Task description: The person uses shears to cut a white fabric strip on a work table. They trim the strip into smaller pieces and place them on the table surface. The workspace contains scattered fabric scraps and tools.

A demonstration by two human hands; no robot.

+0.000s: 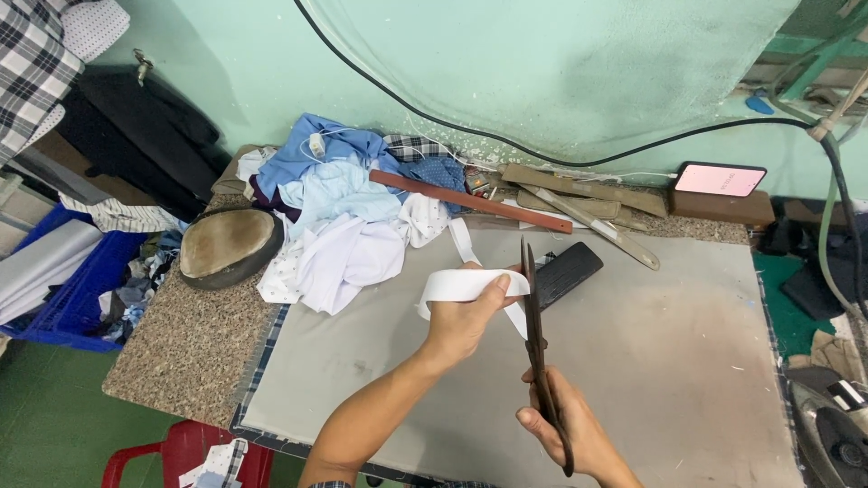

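Observation:
My left hand (466, 321) holds a curled strip of white fabric (461, 286) above a grey padded work surface (669, 361). My right hand (565, 425) grips the handles of long dark scissors (533, 316), whose blades point away from me and meet the right end of the strip. A black flat object (570, 271) lies on the surface just beyond the scissor tips.
A heap of blue and white cloth pieces (344, 208) lies at the back left beside a rounded brown pad (226, 246). Wooden rulers and sticks (561, 199) and a lit phone (721, 179) sit along the wall. A blue crate (63, 298), a red stool (181, 452) and an iron (836, 434) stand around the table.

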